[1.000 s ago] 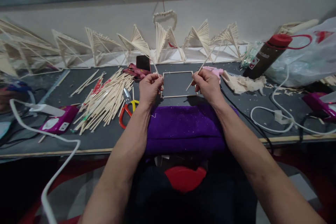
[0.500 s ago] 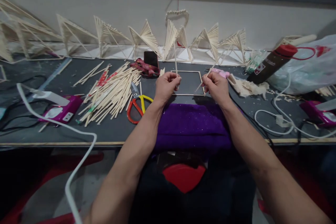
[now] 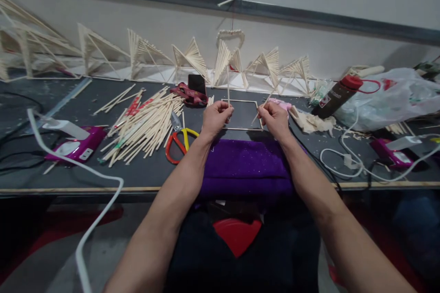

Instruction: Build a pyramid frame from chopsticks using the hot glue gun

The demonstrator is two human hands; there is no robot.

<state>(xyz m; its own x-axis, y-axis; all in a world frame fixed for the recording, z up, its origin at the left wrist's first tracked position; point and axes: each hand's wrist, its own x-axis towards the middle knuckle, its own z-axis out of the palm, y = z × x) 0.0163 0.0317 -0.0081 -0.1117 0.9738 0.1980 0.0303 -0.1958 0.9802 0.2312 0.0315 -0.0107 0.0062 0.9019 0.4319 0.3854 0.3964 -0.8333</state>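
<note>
My left hand point(image 3: 216, 120) is closed in a pinch on a thin wooden stick point(image 3: 228, 86) that points up and away from me. Across from it, my right hand point(image 3: 275, 118) pinches another thin wooden stick point(image 3: 273, 92), which slants up to the right, with a thin tip showing below the fingers. Between and beneath both hands lies a rectangular frame of sticks point(image 3: 243, 128), flat on the dark table. A folded purple cloth point(image 3: 245, 165) sits at the table edge under my wrists. To the left are scissors point(image 3: 181, 139) with red and yellow handles.
A pile of loose sticks point(image 3: 147, 128) lies left of the scissors. Fan-shaped stick models point(image 3: 192, 57) line the wall. A phone point(image 3: 196, 83) and red lanyard point(image 3: 187, 94) lie behind. Rightward are a bottle point(image 3: 335, 96), a plastic bag point(image 3: 371, 100) and white cables point(image 3: 343, 171).
The camera view has tilted and shifted slightly, so the wall and bottle sit differently. Both hands keep their sticks and appear slightly closer together.
</note>
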